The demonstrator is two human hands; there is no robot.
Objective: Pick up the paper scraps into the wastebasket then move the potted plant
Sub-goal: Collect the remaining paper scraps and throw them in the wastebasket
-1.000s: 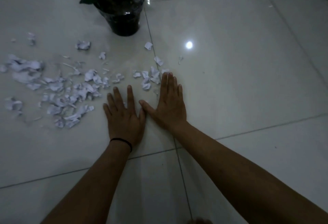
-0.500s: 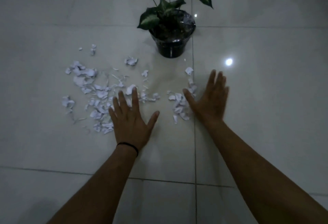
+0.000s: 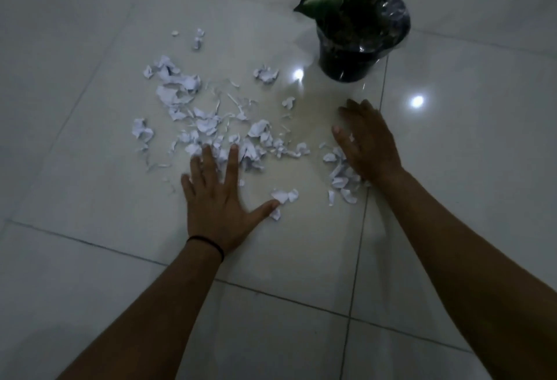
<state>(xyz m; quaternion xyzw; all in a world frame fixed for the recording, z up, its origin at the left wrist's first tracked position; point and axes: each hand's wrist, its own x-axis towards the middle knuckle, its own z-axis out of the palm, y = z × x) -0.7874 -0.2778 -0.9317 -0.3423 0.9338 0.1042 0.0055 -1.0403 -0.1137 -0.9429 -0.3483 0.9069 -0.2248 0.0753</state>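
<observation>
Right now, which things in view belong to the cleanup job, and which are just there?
Job:
paper scraps, scattered on the floor
potted plant, upright
left hand and right hand, open

Just there:
tiled floor
black wristband

No wastebasket in view.

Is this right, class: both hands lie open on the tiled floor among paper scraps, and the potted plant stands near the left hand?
Not quite. The head view shows the potted plant beyond the right hand, not near the left hand. The rest holds.
</observation>
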